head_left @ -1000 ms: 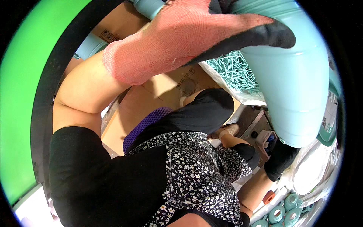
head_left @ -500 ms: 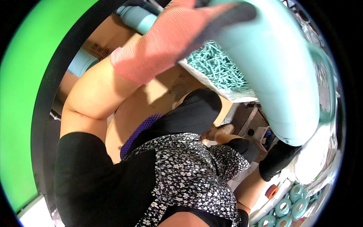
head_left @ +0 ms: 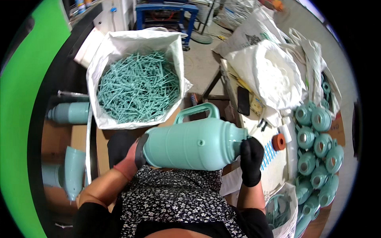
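Note:
A mint-green thermos jug (head_left: 190, 144) lies sideways across my lap, its looped handle on the far side and its neck pointing right. My left hand (head_left: 137, 156), in a red and black glove, is wrapped round the base end. At the neck, my right hand (head_left: 251, 158) in a black glove is closed, gripping that end; the fingertips are partly hidden. A small round stud shows on the jug's side. Just beyond the jug stands a white sack (head_left: 137, 123) full of thin green plastic sticks (head_left: 139, 87).
On the right, a bench (head_left: 274, 170) carries a phone (head_left: 243, 100), an orange-brown tape roll (head_left: 278, 141) and a sack of white rings (head_left: 276, 77). Several green jug tops (head_left: 323, 144) crowd beyond it. Green jug bodies (head_left: 75, 170) lie in cardboard at left. A blue stand (head_left: 166, 12) is far ahead.
The jug has come down from close in front of the camera to lie level across my lap. My left hand has lowered with it, and the view now takes in the bench and sacks.

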A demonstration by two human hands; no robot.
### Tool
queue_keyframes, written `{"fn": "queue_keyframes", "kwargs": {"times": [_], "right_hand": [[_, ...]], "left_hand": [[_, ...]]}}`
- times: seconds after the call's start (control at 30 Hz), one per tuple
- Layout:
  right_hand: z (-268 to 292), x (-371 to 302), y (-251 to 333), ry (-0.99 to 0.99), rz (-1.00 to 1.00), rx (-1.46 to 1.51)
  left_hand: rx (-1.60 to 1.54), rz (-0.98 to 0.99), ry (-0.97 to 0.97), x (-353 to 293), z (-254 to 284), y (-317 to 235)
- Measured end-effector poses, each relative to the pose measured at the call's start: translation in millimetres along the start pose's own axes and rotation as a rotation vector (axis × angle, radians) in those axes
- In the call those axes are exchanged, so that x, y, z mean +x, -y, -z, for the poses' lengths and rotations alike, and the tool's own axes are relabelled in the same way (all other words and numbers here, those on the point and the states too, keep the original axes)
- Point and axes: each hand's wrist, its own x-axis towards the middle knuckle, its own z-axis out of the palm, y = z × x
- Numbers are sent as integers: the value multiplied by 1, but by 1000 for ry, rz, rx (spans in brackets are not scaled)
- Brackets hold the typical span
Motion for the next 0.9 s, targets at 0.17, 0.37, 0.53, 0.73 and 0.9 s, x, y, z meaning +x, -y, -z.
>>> {"fn": "queue_keyframes", "kwargs": {"times": [0.17, 0.37, 0.53, 0.73, 0.9], "right_hand": [[-17, -18, -9, 114, 41, 60], [-31, -2, 9, 233, 528, -69], [-45, -11, 24, 336, 670, 4], [-50, -27, 23, 380, 507, 41], [-34, 16, 28, 273, 700, 120]], "left_hand": [[-859, 516, -22, -17, -6, -78], [340, 12, 131, 3, -11, -127], [412, -361, 399, 48, -49, -189], [310, -331, 334, 46, -69, -175], [465, -256, 183, 46, -47, -186]]}}
